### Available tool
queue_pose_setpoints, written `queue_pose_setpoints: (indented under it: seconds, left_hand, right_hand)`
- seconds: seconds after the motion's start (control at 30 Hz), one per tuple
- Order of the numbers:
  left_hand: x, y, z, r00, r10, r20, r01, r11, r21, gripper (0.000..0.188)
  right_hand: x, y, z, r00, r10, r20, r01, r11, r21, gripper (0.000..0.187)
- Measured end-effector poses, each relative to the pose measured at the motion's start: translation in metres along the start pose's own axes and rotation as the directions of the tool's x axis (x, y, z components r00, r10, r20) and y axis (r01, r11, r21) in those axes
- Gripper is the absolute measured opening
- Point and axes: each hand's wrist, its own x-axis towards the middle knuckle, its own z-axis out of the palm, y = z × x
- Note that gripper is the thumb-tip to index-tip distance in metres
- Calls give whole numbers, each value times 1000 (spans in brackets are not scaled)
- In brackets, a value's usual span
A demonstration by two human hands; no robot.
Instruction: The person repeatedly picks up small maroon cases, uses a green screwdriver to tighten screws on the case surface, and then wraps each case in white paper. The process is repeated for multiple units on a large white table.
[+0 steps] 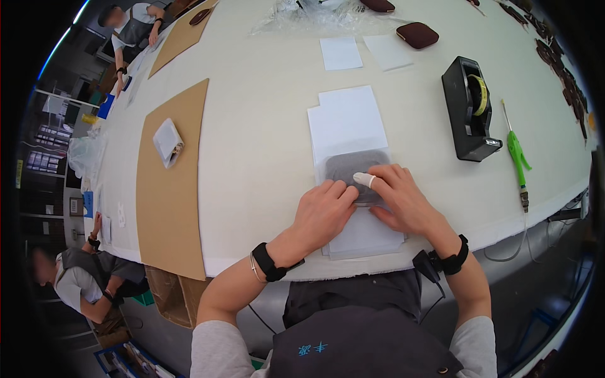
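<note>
A: Left hand [322, 211] and right hand [398, 196] both lie flat, fingers spread, pressing the grey soft fabric pad [354, 169] onto the white paper sheets [345, 123], near the counter [265, 138] edge.

B: Pad looks light and limp; likely slides on paper. Best pinched at its corners. Black tape dispenser [469, 107] well right.

Pouch [353, 165] on paper stack [346, 123]

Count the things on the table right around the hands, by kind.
Grey pouch under white sheet: 1
Stack of white sheets: 1
Black tape dispenser: 1
Green hand tool: 1
Small white papers farther back: 2
Total: 6
</note>
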Motion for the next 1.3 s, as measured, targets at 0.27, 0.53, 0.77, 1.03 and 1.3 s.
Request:
queue_pose_setpoints:
  seconds: [0.27, 0.53, 0.77, 1.03, 1.3]
  left_hand:
    - [-3, -3, 5, 999, -27, 37, 27, 1000, 3, 11]
    - [0, -2, 3, 999, -17, 35, 17, 1000, -7, 11]
    - [0, -3, 1, 999, -28, 29, 29, 999, -39, 12]
    - [-9, -30, -17, 981, -108, 158, 184, 764, -618, 18]
    - [-10, -34, -16, 934, -342, 102, 342, 779, -526, 18]
  right_hand:
    - [-69, -26, -3, 993, 101, 63, -89, 982, -166, 44]
    - [-54, -33, 8, 993, 118, -5, -118, 986, -116, 47]
    - [-37, -20, 6, 987, -112, -112, 85, 971, -223, 38]
    - [-12, -14, 12, 905, 260, -336, -246, 966, 84, 12]
    - [1, -12, 16, 834, 434, -342, -390, 900, 192, 13]
